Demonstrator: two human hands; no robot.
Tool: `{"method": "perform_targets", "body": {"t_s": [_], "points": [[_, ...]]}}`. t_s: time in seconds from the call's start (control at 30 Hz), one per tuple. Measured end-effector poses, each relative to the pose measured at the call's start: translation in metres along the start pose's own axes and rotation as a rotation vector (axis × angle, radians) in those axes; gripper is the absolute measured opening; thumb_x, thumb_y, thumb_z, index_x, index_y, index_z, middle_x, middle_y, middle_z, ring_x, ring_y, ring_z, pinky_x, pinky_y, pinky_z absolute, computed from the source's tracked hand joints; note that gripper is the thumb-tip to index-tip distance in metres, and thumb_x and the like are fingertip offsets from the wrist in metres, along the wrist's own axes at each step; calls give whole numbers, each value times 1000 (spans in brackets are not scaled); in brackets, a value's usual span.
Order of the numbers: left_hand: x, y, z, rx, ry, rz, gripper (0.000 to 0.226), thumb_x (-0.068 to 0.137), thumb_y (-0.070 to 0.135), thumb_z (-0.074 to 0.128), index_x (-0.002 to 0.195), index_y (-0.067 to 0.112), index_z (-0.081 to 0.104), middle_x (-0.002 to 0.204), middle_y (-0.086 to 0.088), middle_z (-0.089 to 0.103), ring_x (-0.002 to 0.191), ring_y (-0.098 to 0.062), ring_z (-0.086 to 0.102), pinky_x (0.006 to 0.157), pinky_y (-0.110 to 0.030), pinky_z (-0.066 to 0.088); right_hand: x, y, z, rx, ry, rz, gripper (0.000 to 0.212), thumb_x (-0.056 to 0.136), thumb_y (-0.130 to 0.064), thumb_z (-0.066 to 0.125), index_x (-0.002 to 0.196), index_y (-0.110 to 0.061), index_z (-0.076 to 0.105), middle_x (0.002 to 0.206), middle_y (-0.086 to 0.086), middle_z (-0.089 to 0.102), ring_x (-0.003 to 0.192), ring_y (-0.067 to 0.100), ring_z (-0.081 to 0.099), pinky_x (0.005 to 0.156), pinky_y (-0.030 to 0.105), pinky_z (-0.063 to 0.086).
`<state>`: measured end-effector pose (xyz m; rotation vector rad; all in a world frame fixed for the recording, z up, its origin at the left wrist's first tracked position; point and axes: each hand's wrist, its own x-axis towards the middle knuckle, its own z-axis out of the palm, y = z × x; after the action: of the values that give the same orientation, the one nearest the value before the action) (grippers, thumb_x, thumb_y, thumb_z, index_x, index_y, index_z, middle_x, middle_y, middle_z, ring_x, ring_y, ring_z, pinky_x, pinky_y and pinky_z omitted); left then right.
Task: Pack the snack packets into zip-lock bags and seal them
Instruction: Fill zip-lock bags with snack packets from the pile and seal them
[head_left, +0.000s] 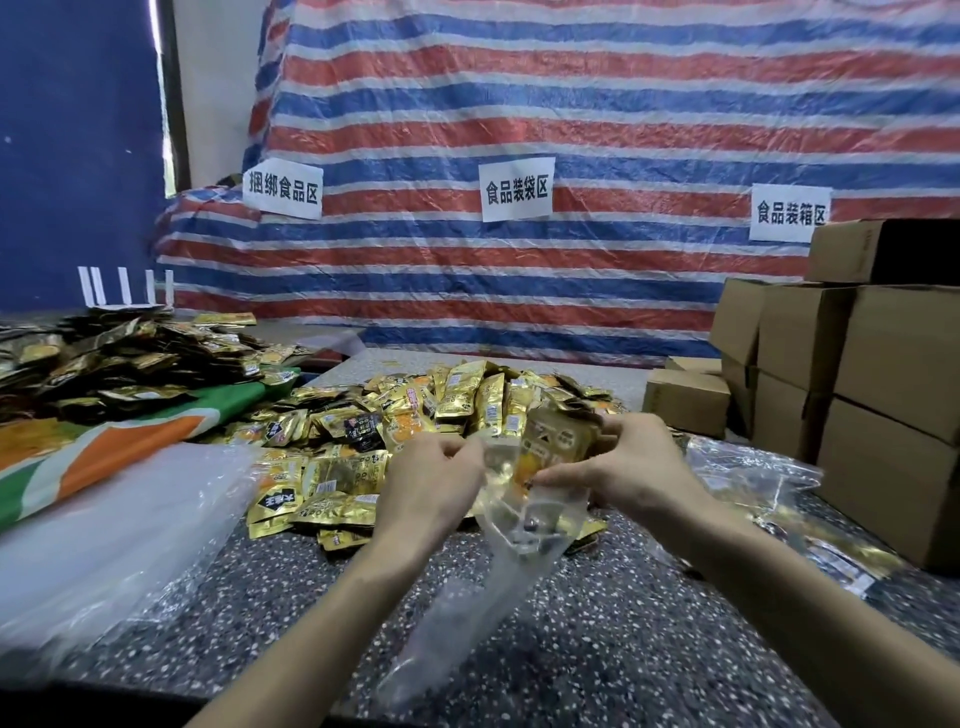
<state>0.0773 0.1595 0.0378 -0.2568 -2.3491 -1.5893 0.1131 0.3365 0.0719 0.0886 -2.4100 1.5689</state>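
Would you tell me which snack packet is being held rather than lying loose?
The gold packet in the right hand, at the mouth of the zip-lock bag; the others lie in piles.

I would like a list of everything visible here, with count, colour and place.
zip-lock bag: one, clear, held over the table, front centre.
snack packet: one, gold, at the bag's mouth.
loose packets: large pile, gold, table centre.
dark packets: pile, left rear.
clear bags: stack, transparent, left front.
cardboard boxes: several, brown, stacked right.
paper signs: three, white, on the tarp.
tarp: one, red-blue-white striped, behind.
table: one, dark speckled.
left hand: pinches the bag's edge.
right hand: holds the snack packet.
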Motion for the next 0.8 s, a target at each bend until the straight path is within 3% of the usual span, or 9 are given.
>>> {"method": "perform_targets", "body": {"t_s": [0.1,0.2,0.3,0.43,0.53,0.63,0.8], "points": [[6,13,-10,-64,11,25,40,97,23,54,70,-5,64,57,-5,51,52,-16,38,46,-22,29,5,-17,-3,-78,-57,-39,43,63,-2,89,100,-17,73,86,-5,76,81,5,70,66,19,51],[10,23,-21,-92,55,53,35,95,21,55,66,3,64,49,1,52,48,-16,43,38,-19,31,13,-34,-9,-32,-58,-74,46,67,9,83,106,-13,74,97,-5,77,95,8,69,83,25,52],[11,29,-32,-165,69,37,33,94,23,55,72,1,66,54,-2,56,44,-15,46,34,-18,32,18,-43,-12,2,-4,-135,43,65,8,84,101,-14,75,96,-2,77,92,8,71,76,21,51],[12,31,-45,-327,10,-88,21,90,15,60,77,-1,65,55,-5,59,37,-12,48,35,-21,35,21,-43,-9,68,78,-191,38,65,7,85,95,-14,75,90,2,78,88,13,74,82,31,58],[10,34,-54,-432,-74,-157,10,89,8,65,88,-1,67,52,-4,65,40,-13,58,38,-21,44,25,-40,-9,132,99,-206,33,69,3,85,96,-13,73,83,2,78,83,16,76,72,33,61],[8,34,-57,-461,-140,-163,11,90,4,64,81,-2,67,55,-7,68,45,-18,64,43,-22,51,29,-36,-9,135,119,-227,28,72,3,84,94,-11,73,83,2,78,80,16,76,62,23,58],[9,30,-51,-326,-32,-84,16,89,6,61,76,0,67,55,-6,67,46,-17,59,43,-25,51,35,-28,-5,101,134,-247,21,74,0,83,91,-10,75,84,3,78,78,13,75,60,18,55]]}}
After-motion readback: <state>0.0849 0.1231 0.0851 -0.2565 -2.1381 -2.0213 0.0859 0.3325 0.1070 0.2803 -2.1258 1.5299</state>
